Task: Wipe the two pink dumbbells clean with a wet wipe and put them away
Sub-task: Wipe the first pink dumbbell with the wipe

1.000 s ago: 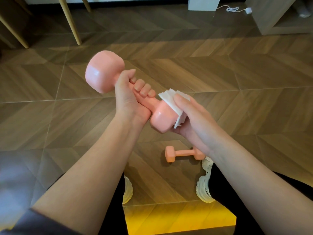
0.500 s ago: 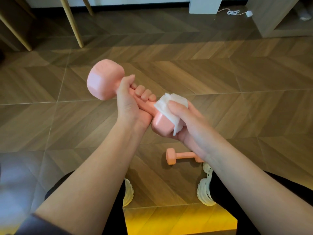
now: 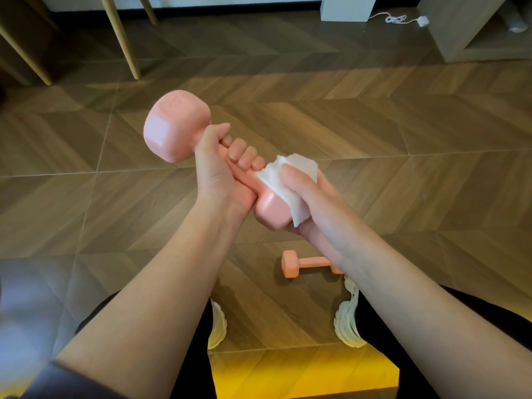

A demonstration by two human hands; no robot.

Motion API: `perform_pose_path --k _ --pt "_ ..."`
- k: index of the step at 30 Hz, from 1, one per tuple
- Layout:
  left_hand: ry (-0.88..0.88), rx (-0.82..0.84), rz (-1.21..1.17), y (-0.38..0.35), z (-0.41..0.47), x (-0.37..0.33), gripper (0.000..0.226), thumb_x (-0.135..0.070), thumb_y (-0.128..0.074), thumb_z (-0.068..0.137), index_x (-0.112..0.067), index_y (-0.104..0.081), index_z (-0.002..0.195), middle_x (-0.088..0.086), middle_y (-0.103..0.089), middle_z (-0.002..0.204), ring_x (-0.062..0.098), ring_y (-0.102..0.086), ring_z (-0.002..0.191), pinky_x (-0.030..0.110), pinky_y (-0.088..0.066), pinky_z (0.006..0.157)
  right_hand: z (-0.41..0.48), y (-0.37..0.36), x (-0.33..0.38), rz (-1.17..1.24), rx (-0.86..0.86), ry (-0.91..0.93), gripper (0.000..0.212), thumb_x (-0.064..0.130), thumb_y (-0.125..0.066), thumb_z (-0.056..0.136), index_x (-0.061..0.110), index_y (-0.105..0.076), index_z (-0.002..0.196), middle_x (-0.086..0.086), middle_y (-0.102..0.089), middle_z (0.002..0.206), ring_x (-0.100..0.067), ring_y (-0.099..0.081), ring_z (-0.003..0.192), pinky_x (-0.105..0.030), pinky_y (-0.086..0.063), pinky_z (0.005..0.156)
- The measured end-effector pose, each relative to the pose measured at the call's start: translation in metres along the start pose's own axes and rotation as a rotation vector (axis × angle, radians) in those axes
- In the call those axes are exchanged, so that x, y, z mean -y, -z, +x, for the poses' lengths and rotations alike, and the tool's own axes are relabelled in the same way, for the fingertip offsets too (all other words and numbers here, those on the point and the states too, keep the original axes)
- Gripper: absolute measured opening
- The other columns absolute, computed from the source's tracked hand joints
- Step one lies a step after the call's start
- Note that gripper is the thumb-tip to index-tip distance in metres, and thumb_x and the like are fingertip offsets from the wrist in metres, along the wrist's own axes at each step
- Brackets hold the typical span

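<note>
Over the herringbone wood floor, my left hand grips one pink dumbbell by its handle, my right hand clasps the wet wipe round its near head, and the second dumbbell lies by my shoes, so I judge wiping under way and stowing outstanding.

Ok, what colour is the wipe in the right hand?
White; the wet wipe on the held dumbbell shows best in head view.

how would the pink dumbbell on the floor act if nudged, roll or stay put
Probably stays put: the floor dumbbell seems to have flat-sided heads like the held dumbbell. It might slide rather than roll on the glossy wood floor.
</note>
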State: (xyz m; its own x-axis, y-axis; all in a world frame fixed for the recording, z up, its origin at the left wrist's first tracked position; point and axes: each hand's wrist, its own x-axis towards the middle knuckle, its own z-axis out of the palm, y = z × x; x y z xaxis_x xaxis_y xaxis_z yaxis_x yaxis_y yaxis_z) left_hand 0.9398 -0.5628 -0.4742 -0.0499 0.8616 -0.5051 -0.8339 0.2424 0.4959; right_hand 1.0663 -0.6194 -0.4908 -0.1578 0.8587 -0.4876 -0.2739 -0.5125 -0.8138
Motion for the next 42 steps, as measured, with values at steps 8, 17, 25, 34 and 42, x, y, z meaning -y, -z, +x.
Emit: perform_pose_path --k 8,17,25,34,42 --pt "0.021 0.028 -0.089 0.003 0.001 -0.003 0.038 -0.016 -0.048 0.09 -0.02 -0.035 0.055 -0.008 -0.023 0.046 0.01 -0.022 0.038 0.024 -0.027 0.04 -0.006 0.018 0.004 0.323 0.289 -0.087 0.032 0.031 -0.054 0.093 0.019 -0.063 0.121 -0.008 -0.069 0.122 -0.025 -0.064 0.111 -0.047 -0.055 0.091" --pt "0.011 0.146 -0.021 0.001 -0.003 -0.002 0.038 -0.017 -0.045 0.09 -0.02 -0.034 0.054 -0.007 -0.023 0.042 0.01 -0.022 0.036 0.023 -0.026 0.038 -0.001 0.005 0.004 0.23 0.096 -0.148 0.031 0.045 -0.062 0.089 0.024 -0.069 0.111 -0.005 -0.068 0.099 -0.02 -0.065 0.089 -0.042 -0.055 0.081" --pt "-0.014 0.075 0.057 0.0 -0.002 0.003 0.032 -0.023 -0.054 0.092 -0.02 -0.038 0.064 -0.007 -0.032 0.049 0.009 -0.031 0.041 0.023 -0.033 0.044 -0.009 0.02 0.005 0.234 0.316 -0.129 0.037 0.026 -0.064 0.086 0.017 -0.062 0.122 -0.01 -0.07 0.107 -0.026 -0.067 0.098 -0.051 -0.054 0.091" --pt "-0.046 0.084 0.095 0.002 0.0 0.003 0.035 -0.019 -0.049 0.094 -0.02 -0.034 0.062 -0.007 -0.024 0.046 0.01 -0.024 0.038 0.024 -0.03 0.039 -0.006 0.01 0.005 0.211 0.106 -0.157 0.062 0.047 -0.066 0.079 0.016 -0.058 0.133 -0.013 -0.066 0.115 -0.027 -0.067 0.098 -0.048 -0.059 0.077" --pt "0.007 -0.005 0.114 0.004 0.002 0.004 0.033 -0.025 -0.055 0.093 -0.02 -0.036 0.067 -0.007 -0.027 0.049 0.01 -0.028 0.04 0.023 -0.033 0.042 -0.011 0.008 -0.003 0.08 0.046 -0.068 0.056 0.031 -0.075 0.077 0.017 -0.057 0.128 -0.014 -0.067 0.125 -0.025 -0.067 0.101 -0.052 -0.055 0.089"
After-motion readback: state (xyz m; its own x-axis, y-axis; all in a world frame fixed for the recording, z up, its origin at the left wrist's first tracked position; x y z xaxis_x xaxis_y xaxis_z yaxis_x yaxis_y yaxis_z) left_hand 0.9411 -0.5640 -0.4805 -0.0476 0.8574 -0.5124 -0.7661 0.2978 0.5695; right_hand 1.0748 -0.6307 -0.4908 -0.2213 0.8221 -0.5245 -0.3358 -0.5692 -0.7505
